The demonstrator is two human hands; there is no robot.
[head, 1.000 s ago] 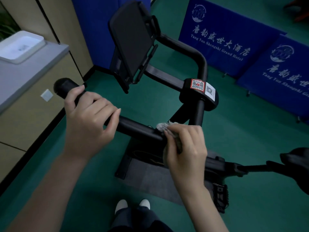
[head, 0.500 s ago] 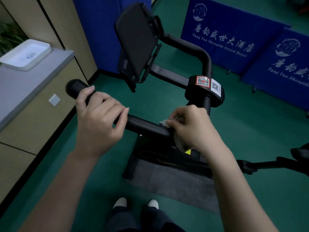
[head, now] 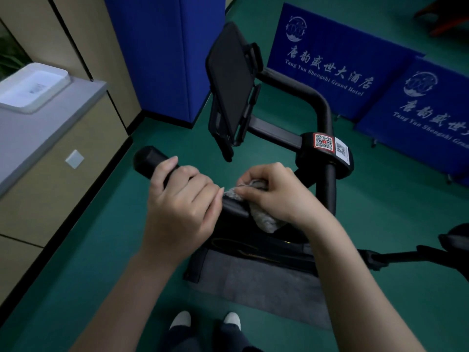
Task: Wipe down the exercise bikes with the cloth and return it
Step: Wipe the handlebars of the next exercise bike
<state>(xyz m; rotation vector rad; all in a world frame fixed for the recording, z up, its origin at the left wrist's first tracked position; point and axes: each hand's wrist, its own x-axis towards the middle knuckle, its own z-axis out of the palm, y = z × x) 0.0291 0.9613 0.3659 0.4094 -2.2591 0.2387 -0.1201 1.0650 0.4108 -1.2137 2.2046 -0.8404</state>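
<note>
Both hands crowd the handlebar (head: 147,158): my left hand (head: 182,207) wraps it bare, my right hand (head: 276,194) clutches the cloth (head: 264,221) against it, with the tablet holder (head: 229,87) just beyond.

Both hands grip the handlebar (head: 149,158) (right (head: 276,191) holding the cloth (head: 264,219), left (head: 182,199) bare)

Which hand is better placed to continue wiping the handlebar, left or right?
Right, probably. The right hand holds the cloth pressed on the handlebar, next to the left hand, which only grips the bar near its end and has no cloth.
</note>
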